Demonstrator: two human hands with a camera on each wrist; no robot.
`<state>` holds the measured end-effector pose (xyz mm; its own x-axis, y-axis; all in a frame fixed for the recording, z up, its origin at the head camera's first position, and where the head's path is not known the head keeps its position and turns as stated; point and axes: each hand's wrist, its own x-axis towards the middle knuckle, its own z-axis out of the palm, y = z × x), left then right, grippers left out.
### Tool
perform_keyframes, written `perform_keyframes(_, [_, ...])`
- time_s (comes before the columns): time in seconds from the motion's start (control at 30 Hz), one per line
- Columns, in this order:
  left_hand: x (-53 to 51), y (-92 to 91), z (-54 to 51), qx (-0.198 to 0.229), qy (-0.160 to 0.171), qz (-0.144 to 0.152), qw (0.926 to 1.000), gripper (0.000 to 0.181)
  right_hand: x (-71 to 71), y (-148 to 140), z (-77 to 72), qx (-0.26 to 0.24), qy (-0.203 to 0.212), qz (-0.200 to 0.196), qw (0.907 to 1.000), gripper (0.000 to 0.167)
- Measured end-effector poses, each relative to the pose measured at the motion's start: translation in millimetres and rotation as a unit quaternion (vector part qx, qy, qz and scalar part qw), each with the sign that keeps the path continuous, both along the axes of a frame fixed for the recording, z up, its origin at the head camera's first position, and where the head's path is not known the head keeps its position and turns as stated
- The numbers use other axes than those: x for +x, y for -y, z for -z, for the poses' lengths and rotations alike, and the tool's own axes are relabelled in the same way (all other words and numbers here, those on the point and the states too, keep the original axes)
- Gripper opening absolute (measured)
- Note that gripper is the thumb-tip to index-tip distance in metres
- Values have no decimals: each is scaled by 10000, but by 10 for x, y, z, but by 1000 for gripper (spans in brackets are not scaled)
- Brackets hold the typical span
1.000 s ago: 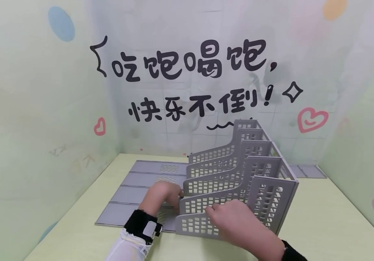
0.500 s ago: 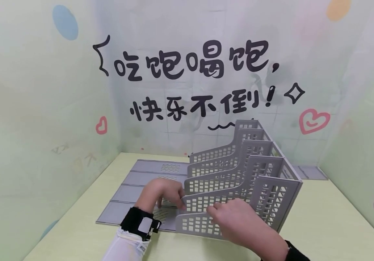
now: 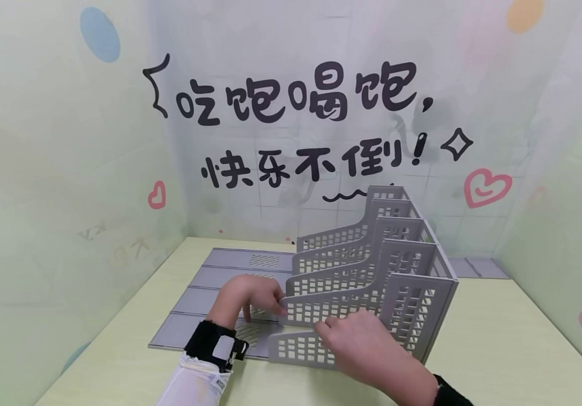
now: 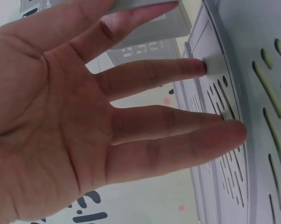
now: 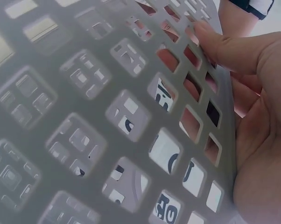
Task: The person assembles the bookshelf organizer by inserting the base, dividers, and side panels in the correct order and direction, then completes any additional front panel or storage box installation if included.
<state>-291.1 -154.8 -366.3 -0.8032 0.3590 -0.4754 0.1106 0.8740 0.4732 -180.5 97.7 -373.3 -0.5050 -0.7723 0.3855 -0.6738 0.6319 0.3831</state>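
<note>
A grey file rack with perforated upright dividers stands on the table in the head view. My left hand (image 3: pixel 257 293) pinches the low front corner of the second-nearest divider (image 3: pixel 321 309) between thumb and index finger. Its other fingers stretch out over slotted panels (image 4: pixel 229 140), seen in the left wrist view. With my right hand (image 3: pixel 369 347) I grip the edge of the nearest divider (image 3: pixel 298 347), fingers curled over it. The right wrist view shows that divider's square-holed face (image 5: pixel 103 116), with my thumb (image 5: pixel 224 44) on this side and fingertips behind the holes.
Flat grey base panels (image 3: pixel 189 331) lie joined in a row left of the rack. Another flat grey panel (image 3: pixel 483 267) lies behind it at the right. Printed walls (image 3: pixel 270 225) enclose the yellow table (image 3: pixel 498 338) at the back and sides.
My left hand has risen slightly and moved onto the second divider's front corner. The nearest divider has shifted a little left, and the rack's near right corner has swung left with it.
</note>
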Motion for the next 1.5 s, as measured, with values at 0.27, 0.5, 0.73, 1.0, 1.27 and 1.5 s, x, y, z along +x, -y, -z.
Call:
perform_keyframes(0.27, [-13,2,5,53,-18,-126,9999,12,5,34,-13,-80,-116,69,9999,22])
perform_keyframes(0.5, [-21,29,-1,148,33,-238,9996,15,14,102,1,-8,-94,221,9997,22])
perform_keyframes(0.73, [-20,22,19,146,11,-228,9996,14,12,98,29,-92,-179,193,9996,23])
perform_keyframes(1.0, [-33,15,57,231,28,-324,9992,17,-14,71,49,-190,-69,59,9998,25])
perform_keyframes(1.27, [-28,12,57,287,28,-408,9988,16,-20,59,57,-255,-185,-65,9995,29])
perform_keyframes(1.5, [-7,5,74,277,-189,-427,9985,8,-4,60,47,-296,-68,-82,9995,32])
